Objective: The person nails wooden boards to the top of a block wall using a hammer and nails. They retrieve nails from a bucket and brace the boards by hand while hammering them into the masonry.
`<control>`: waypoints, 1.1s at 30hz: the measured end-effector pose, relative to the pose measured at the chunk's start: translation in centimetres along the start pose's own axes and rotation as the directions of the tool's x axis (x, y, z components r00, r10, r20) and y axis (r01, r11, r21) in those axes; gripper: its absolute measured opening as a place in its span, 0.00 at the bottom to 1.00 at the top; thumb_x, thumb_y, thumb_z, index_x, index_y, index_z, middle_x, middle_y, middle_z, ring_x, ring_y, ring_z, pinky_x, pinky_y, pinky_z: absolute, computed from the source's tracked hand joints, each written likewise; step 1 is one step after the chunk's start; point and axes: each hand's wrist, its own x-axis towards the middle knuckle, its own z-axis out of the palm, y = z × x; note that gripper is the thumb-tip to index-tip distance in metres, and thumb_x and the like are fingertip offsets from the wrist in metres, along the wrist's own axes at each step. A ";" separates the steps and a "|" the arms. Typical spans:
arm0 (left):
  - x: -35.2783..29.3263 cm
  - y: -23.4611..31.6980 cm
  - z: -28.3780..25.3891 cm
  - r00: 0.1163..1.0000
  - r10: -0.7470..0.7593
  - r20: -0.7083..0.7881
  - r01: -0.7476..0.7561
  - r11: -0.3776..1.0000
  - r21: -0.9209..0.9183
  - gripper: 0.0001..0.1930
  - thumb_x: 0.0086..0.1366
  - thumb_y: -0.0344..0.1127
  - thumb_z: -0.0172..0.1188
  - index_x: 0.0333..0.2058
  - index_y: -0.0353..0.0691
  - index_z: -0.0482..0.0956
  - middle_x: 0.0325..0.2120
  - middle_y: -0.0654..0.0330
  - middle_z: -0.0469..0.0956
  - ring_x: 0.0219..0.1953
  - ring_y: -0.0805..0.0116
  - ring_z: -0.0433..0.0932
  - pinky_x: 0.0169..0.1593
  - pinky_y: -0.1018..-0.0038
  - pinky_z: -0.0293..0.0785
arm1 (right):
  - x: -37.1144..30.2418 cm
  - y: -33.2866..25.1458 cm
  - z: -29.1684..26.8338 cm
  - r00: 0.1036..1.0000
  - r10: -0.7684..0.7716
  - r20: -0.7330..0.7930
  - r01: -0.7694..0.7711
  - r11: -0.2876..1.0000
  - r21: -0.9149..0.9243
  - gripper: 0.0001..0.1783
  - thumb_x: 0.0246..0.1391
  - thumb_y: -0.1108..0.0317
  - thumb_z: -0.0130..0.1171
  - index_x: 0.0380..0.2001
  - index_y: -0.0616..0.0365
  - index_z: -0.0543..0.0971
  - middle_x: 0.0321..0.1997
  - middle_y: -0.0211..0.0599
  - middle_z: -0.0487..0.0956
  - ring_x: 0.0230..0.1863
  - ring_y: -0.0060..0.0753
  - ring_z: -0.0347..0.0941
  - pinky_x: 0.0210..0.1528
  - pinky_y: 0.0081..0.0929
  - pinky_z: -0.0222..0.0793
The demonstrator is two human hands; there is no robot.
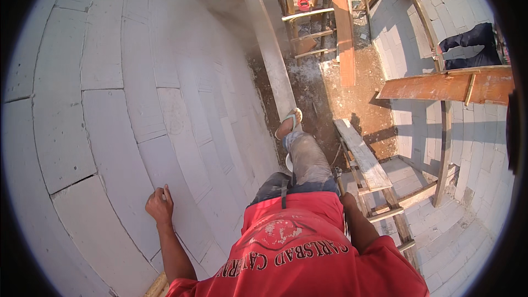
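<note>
My left hand (159,205) is closed beside the pale block wall (110,148), fingers curled and thumb side up. Whether something small is pinched in it, I cannot make out. Low at my right side, my right hand (348,202) is wrapped round the handle of a hammer (339,178), its metal head pointing away from me. Part of that hand is hidden by my red shirt (297,247). One sandalled foot (287,124) rests on the near end of a long narrow plank (267,38) running along the wall.
To the right stands a wooden ladder (386,214) with a grey board (363,154) near it. More wooden framing (308,14) is at the far end. An orange-brown board (445,87) crosses at right, near another person's dark-trousered legs (473,44). The dirt floor (313,93) lies well below.
</note>
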 end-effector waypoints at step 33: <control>51.5 26.9 13.9 0.155 0.877 0.454 -0.829 0.366 -0.423 0.22 0.70 0.54 0.50 0.35 0.45 0.86 0.39 0.55 0.87 0.43 0.53 0.86 0.47 0.55 0.81 | -11.0 -14.9 -17.0 0.708 0.686 -0.168 -0.286 0.495 0.820 0.24 0.58 0.51 0.66 0.46 0.62 0.81 0.45 0.59 0.84 0.49 0.62 0.81 0.52 0.51 0.76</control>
